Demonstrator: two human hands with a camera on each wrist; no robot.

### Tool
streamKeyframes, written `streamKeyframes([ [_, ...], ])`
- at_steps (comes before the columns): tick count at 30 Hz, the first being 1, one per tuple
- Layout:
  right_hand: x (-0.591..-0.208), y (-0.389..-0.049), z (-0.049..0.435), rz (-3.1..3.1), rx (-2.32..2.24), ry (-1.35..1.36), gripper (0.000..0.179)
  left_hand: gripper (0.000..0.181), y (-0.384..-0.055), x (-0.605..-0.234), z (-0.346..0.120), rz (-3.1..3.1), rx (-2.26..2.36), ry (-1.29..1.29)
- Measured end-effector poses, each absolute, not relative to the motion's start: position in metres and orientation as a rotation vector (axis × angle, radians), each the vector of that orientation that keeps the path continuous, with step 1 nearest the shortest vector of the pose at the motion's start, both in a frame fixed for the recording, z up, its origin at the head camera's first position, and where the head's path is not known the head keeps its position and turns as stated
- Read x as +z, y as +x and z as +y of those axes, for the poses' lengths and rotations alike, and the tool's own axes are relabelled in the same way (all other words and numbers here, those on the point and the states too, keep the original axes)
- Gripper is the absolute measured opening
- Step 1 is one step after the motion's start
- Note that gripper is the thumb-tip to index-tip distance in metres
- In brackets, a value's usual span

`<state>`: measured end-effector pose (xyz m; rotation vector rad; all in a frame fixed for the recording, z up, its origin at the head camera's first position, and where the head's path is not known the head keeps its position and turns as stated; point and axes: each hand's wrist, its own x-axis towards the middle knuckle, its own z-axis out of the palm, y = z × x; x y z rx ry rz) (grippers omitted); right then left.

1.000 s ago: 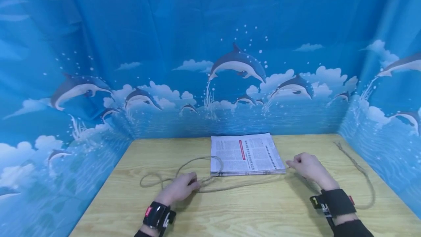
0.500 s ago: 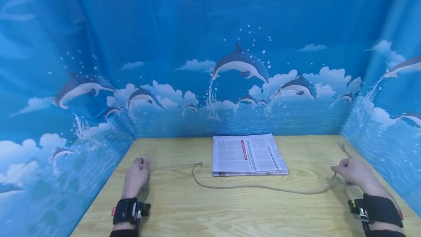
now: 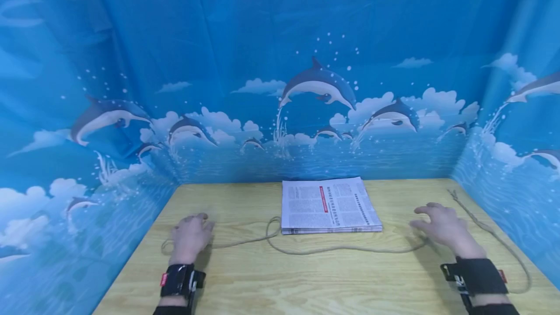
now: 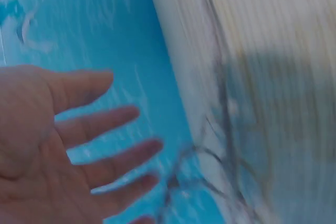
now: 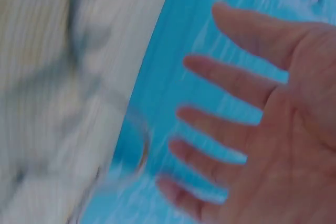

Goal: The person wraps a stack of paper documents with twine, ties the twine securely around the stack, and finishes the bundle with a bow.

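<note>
A thin tan rope [image 3: 332, 249] runs across the table in front of a folded newspaper stack [image 3: 330, 205]. It makes a small loop by the stack's left edge, and its right part curves along the table's right side to a knotted end. My left hand [image 3: 191, 238] hovers over the rope's left part; in the left wrist view its fingers [image 4: 115, 124] are spread and hold nothing, with blurred rope beyond them. Above the rope on the right is my right hand [image 3: 446, 227], whose fingers [image 5: 231, 80] are straight and apart in the right wrist view.
The wooden table [image 3: 306, 281] fills the lower part of the head view. A blue curtain [image 3: 245, 38] printed with dolphins and clouds rises behind it and along both sides. Each wrist wears a black strap [image 3: 481, 276] with a camera.
Both hands spread apart, drawing the rope out from a loose tangle over the newspaper's corner into a longer line. Then they let go of it and moved slightly inward.
</note>
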<state>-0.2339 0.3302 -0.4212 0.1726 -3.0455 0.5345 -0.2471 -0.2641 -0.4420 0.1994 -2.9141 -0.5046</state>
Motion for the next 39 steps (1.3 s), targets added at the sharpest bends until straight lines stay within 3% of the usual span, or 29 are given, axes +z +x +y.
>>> streamKeyframes([
  [6, -0.433, -0.238, 0.271, -3.089, 0.833, 0.558, 0.023, 0.032, -0.247, -0.443, -0.229, -2.997, -0.589, 0.015],
  [11, -0.443, -0.236, 0.247, -3.142, 0.913, 0.696, 0.014, 0.030, -0.247, -0.450, -0.217, -3.071, -0.686, -0.077],
  [21, -0.452, -0.234, 0.240, -3.081, 0.845, 0.755, 0.017, 0.037, -0.246, -0.458, -0.207, -3.097, -0.761, -0.334],
  [27, -0.457, -0.233, 0.231, -3.050, 0.811, 0.777, 0.012, 0.022, -0.246, -0.464, -0.199, -3.078, -0.680, -0.505],
  [33, -0.462, -0.234, 0.230, -3.001, 0.754, 0.821, 0.019, 0.005, -0.247, -0.467, -0.195, -3.084, -0.624, -0.512],
  [39, -0.448, -0.231, 0.251, -3.106, 0.779, 0.753, 0.016, 0.014, -0.244, -0.466, -0.201, -3.053, -0.636, -0.488],
])
